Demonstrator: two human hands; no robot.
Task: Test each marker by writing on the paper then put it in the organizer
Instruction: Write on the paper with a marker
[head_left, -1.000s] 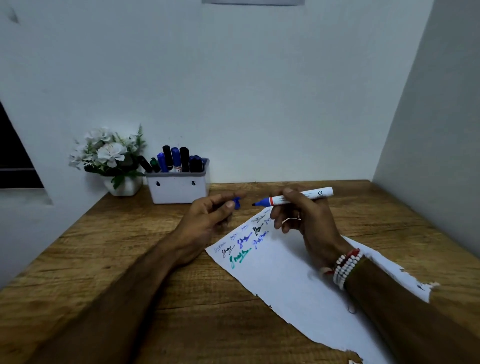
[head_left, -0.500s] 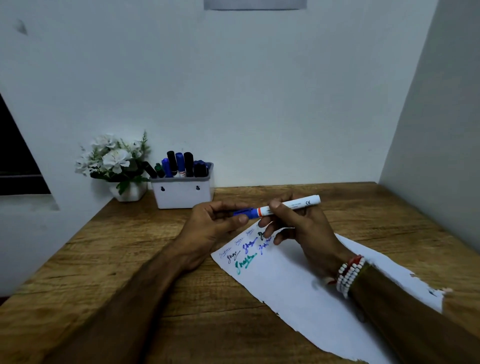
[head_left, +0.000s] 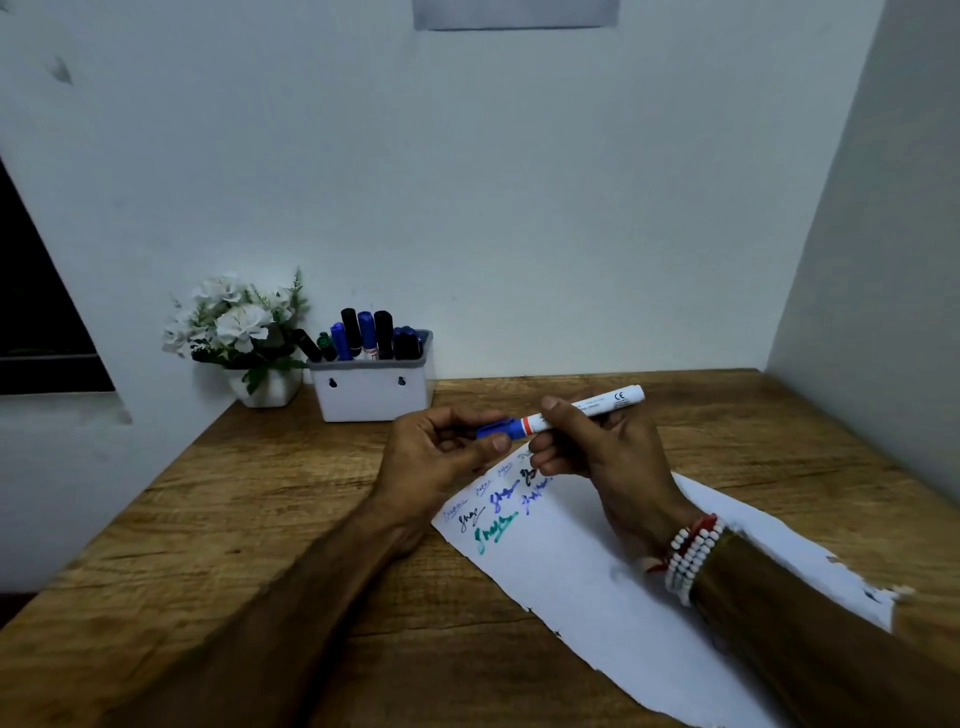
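Note:
A white marker with a blue cap is held level above the table, between both hands. My right hand grips the white barrel. My left hand pinches the blue cap, which sits on the marker's tip. Below them lies a torn white sheet of paper with blue, black and green scribbles at its far end. The white organizer stands at the back left against the wall and holds several capped markers.
A small white pot of white flowers stands left of the organizer. White walls close in the wooden table at the back and right. A beaded bracelet circles my right wrist.
One second ago the cap was off in my left hand and the blue tip was bare. The hands came together and the cap now sits on the marker.

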